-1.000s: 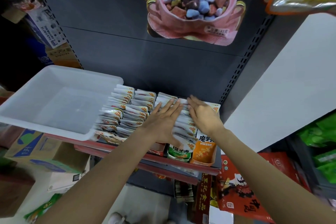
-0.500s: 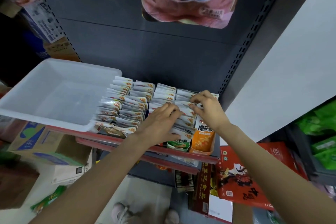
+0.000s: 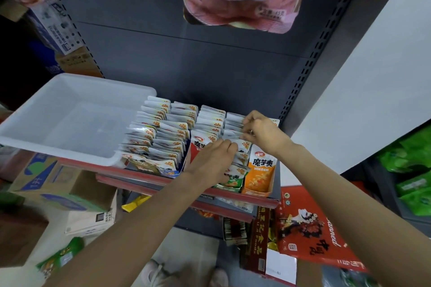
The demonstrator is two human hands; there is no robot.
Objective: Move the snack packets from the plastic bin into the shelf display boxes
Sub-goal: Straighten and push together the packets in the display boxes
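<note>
Packets [image 3: 235,137] under both hands, right hand [image 3: 264,133] pinching tops

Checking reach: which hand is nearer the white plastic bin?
Left. The left hand lies among the packets, a few rows right of the plastic bin; the right hand is farther right.
</note>
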